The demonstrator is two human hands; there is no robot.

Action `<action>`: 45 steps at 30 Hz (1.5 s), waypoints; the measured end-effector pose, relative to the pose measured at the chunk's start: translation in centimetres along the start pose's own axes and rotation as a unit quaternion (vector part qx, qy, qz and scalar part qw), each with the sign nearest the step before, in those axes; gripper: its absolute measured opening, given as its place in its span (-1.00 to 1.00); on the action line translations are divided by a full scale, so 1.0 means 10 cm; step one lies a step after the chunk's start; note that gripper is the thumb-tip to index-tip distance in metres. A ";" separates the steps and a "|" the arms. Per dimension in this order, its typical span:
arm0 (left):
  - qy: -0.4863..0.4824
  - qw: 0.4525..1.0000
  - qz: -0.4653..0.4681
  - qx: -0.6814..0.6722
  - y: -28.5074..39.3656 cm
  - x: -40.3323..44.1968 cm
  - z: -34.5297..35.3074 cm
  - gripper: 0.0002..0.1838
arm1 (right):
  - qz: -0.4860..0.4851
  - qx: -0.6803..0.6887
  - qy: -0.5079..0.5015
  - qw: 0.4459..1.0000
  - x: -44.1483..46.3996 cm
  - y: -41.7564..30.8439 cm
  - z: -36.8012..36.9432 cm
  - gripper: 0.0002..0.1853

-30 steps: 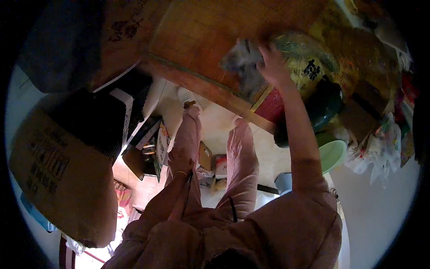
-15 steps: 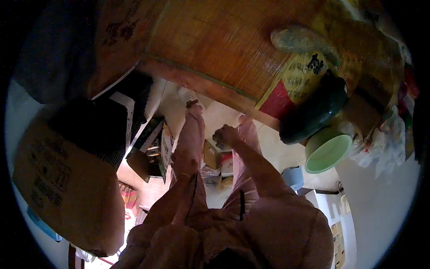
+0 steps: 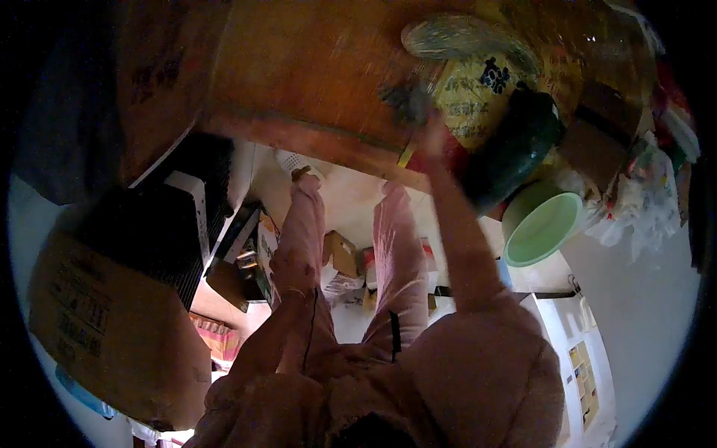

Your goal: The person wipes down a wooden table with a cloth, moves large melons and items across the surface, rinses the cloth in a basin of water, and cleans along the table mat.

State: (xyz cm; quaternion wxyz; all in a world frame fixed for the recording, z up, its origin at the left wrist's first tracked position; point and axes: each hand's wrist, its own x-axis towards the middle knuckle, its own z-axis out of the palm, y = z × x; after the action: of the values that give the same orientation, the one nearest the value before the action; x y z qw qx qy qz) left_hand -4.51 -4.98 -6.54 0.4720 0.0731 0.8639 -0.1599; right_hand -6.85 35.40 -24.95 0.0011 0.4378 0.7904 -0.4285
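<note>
My right hand (image 3: pixel 431 138), blurred by motion, is reached out over the front part of a brown wooden surface (image 3: pixel 314 71). In it is a crumpled dark grey cloth (image 3: pixel 407 101). Just right of the hand lies a yellow and red bag (image 3: pixel 467 108) with black printed characters. A dark green, oblong gourd (image 3: pixel 515 149) rests across the bag's right side. My left hand (image 3: pixel 293 275) lies over my left knee, with a thin band at its wrist. Its fingers seem laid on the trouser leg, dimly lit, with nothing visible in them.
A pale green basin (image 3: pixel 544 230) sits right of the gourd. Behind the bag lies a long pale object (image 3: pixel 463 37) in clear wrapping. Plastic bags (image 3: pixel 635 205) hang at the right. Large cardboard boxes (image 3: pixel 112 321) and a black ribbed item (image 3: pixel 172 239) stand at the left.
My right hand has moved from beside my right knee up and forward to the wooden surface, carrying the cloth. My left hand stays on the knee. The view has shifted slightly.
</note>
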 end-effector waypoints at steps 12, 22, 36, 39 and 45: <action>0.020 0.996 0.040 0.072 -0.05 -0.02 0.16 -0.23 | 0.002 -0.005 -0.264 0.965 -1.43 -0.53 -0.71 -0.48; 0.047 0.994 0.033 0.093 -0.07 -0.02 0.29 -0.24 | 0.062 0.005 0.075 0.995 0.59 0.08 -1.00 -0.43; 0.060 0.991 0.021 0.120 -0.07 -0.05 0.43 -0.27 | 0.071 -0.157 -0.398 0.901 -1.72 -1.22 -0.62 -0.46; 0.147 0.985 0.049 0.079 -0.13 -0.01 0.50 -0.31 | 0.034 0.212 -0.350 0.912 -1.48 -0.43 -0.09 -0.47; 0.055 0.979 -0.042 -0.194 0.08 0.02 -0.45 -0.39 | 0.076 0.388 -0.350 0.849 -0.30 -1.11 -0.91 -0.38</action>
State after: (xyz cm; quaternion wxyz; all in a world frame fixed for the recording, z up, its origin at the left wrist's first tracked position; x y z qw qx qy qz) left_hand -8.00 -2.69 -4.60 0.4218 -0.0473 0.9054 -0.0042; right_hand -9.32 36.67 -10.54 0.1404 0.2823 0.4716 -0.8235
